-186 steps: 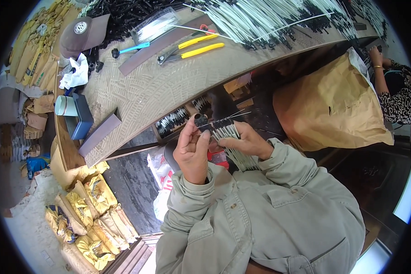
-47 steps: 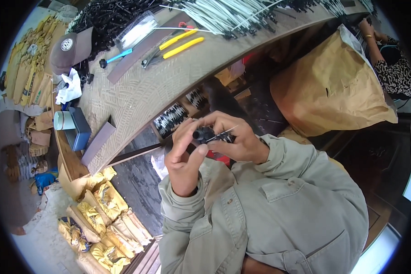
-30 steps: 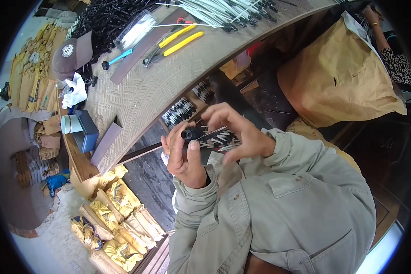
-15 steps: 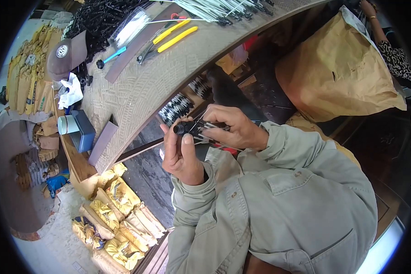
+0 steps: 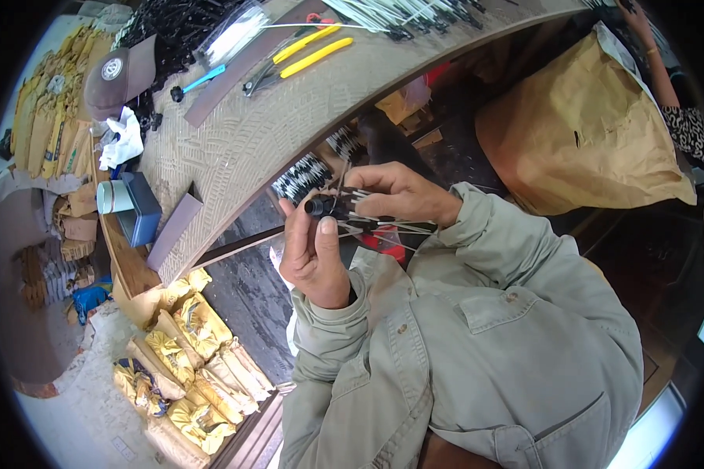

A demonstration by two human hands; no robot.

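Between the thumb and fingers of my left hand (image 5: pixel 314 262) sits a black round hub (image 5: pixel 317 206), with its open end turned toward my left. Thin pale and black ribs (image 5: pixel 405 227) spread from it to the right, like an umbrella frame. My right hand (image 5: pixel 403 195), closed in a pinch, grips ribs close to the hub; its fingertips partly cover them. Both hands are above my lap, beside the table's curved edge. Behind them, rows of black-and-white rod ends (image 5: pixel 301 176) show under the table.
On the patterned table (image 5: pixel 246 144) lie yellow-handled pliers (image 5: pixel 314 61), a blue-handled tool (image 5: pixel 203 82) and pale rods (image 5: pixel 383 16). A blue box (image 5: pixel 142 209) stands at its left end. Wrapped bundles (image 5: pixel 199 356) fill a box lower left. At right are a brown paper bag (image 5: pixel 575 133) and another person's arm (image 5: pixel 655 66).
My right hand has shifted its fingers on the ribs. More ribs now fan out to the right beneath it. My left hand keeps its hold on the hub.
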